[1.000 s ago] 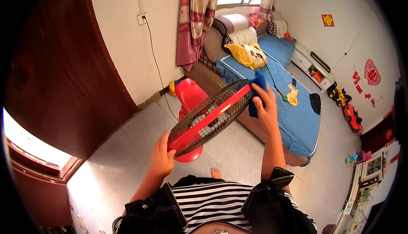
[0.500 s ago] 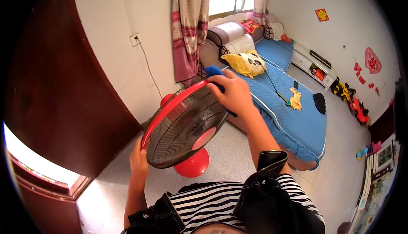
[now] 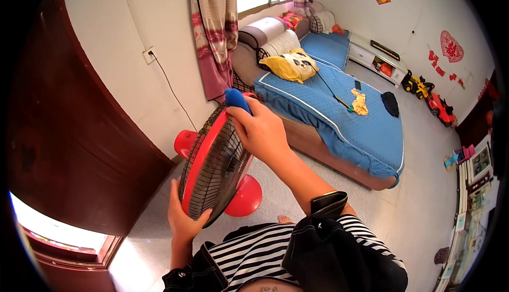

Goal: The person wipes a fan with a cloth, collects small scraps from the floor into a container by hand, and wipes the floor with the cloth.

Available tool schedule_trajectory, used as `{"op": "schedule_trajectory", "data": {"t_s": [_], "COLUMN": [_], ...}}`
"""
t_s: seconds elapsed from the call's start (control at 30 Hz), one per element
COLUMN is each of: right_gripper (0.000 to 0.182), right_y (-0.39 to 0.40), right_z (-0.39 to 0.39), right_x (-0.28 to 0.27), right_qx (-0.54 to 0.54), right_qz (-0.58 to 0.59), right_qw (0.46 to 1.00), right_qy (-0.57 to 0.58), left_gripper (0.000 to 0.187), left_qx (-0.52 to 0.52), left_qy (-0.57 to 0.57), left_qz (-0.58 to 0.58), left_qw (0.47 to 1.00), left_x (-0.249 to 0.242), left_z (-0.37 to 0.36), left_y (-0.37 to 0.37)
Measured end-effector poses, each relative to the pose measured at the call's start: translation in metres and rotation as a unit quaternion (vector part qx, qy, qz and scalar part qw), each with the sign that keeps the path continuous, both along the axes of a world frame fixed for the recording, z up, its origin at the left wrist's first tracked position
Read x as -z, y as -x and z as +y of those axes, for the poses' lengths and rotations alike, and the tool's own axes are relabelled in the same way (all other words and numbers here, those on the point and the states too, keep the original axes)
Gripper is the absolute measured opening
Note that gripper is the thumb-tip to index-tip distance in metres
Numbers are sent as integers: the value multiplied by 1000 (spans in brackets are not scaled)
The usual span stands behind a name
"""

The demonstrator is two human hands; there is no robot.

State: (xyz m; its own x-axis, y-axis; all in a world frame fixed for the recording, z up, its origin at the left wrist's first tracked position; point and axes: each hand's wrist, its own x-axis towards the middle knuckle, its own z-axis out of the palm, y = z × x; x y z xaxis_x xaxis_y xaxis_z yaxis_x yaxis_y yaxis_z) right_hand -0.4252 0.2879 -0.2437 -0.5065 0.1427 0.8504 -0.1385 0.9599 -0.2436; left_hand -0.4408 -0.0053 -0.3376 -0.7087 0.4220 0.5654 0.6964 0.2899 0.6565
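A red fan [image 3: 199, 172] with a dark wire cage stands in front of me, its head turned partly side-on. Its round red base [image 3: 245, 195] rests on the floor and the red motor housing shows behind the cage. My left hand [image 3: 184, 215] grips the lower rim of the cage, thumb on the front and fingers behind. At the top of the rim, my right hand [image 3: 261, 133] holds a blue cloth [image 3: 237, 100] against the edge.
To the right is a sofa with a blue cover [image 3: 350, 133], a yellow panda pillow [image 3: 294, 65] and small cloths. A dark red door [image 3: 79, 111] is at the left. Toy vehicles [image 3: 432, 98] stand by the far wall, and a power cord hangs from a socket [image 3: 150, 55].
The fan head has turned from facing me to more side-on. My right hand with the blue cloth has shifted left in view, and my left hand now sits lower on the rim.
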Motion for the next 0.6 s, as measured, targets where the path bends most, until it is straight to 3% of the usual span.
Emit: {"op": "schedule_trajectory", "data": {"t_s": [0.07, 0.2, 0.33, 0.47, 0.53, 0.6], "right_gripper": [22, 26, 36, 26, 22, 21], "right_y": [-7, -32, -67, -52, -50, -47], "right_z": [-10, -53, -104, -78, -67, -61], "right_x": [-1, -9, 2, -14, -29, -25], "right_qx": [-17, -83, -197, -74, -55, -78], "right_qz": [1, -5, -74, -29, -109, -112], "right_qw": [1000, 996, 964, 989, 991, 990], "right_qy": [-6, -29, -160, -125, -50, -24], "left_gripper": [105, 100, 101, 109, 118, 125], "left_qx": [-27, -14, -28, -19, -39, -64], "left_qy": [95, 82, 89, 88, 61, 91], "left_qz": [-70, -48, -40, -19, 6, 3], "left_qw": [993, 995, 995, 996, 997, 994], "left_x": [-7, -6, -1, 6, 12, 36], "left_z": [-1, -2, 0, -2, -5, -11], "left_y": [-11, -19, -21, -23, -31, -38]}}
